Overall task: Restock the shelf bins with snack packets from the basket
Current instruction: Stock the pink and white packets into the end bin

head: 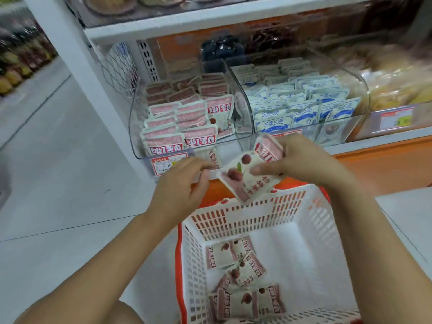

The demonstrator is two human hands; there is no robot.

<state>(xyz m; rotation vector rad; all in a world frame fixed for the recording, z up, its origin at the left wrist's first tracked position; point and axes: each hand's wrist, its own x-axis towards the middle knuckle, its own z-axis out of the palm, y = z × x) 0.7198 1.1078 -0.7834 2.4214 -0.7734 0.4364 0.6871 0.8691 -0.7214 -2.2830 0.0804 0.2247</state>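
Pale tiled floor (pixel 53 160) fills the frame's left, beside a white shelf (pixel 187 25) holding a clear bin (pixel 133 122). At centre, the right hand (pixel 304 162) grip holds snack packets (pixel 243 181) above the white basket (pixel 245 216). The left hand (pixel 180 190) grip is too blurred to tell.

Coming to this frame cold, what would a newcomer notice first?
First, the two hands in the middle: the right hand pinches a pink-and-white snack packet above the white basket, with the left hand at the packet's corner, its grip too blurred to judge. Next, the few matching packets lying in the basket's bottom. Behind, two clear shelf bins stand side by side, the left bin full of pink packets, the right bin of blue-and-white ones.
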